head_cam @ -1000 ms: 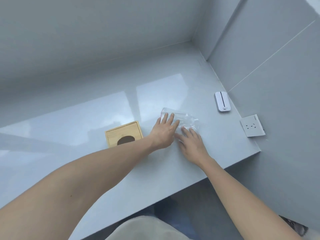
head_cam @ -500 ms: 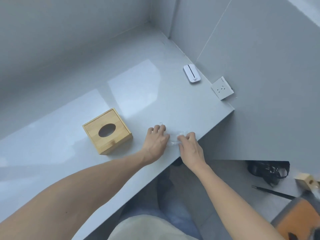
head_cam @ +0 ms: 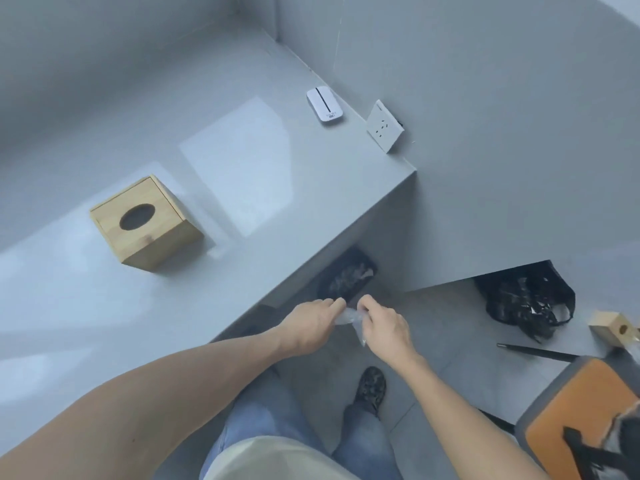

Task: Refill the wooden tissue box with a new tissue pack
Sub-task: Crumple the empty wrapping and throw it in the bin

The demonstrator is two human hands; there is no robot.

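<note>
Right now both your hands are off the near edge of the table (head_cam: 242, 188), out over the floor, pinching a crumpled piece of clear plastic wrap (head_cam: 351, 318) between them. Your left hand (head_cam: 313, 322) has its grip closed on the wrap's left end, and your right hand (head_cam: 384, 323) has its grip closed on the right end, with a loose tail of film hanging below it. Holding it bunched like this keeps the slippery film compact, probably so it can be thrown away; a dark bag (head_cam: 348, 275) sits in the shadow under the table just beyond your hands, and it may be a bin, though you cannot tell.

The wooden tissue box (head_cam: 147, 221) stands upright on the table, well to the left and farther off, its oval opening facing up and showing dark. No tissue pokes out, so whether the refill is inside cannot be told from here. No new tissue pack is in view either.
</note>
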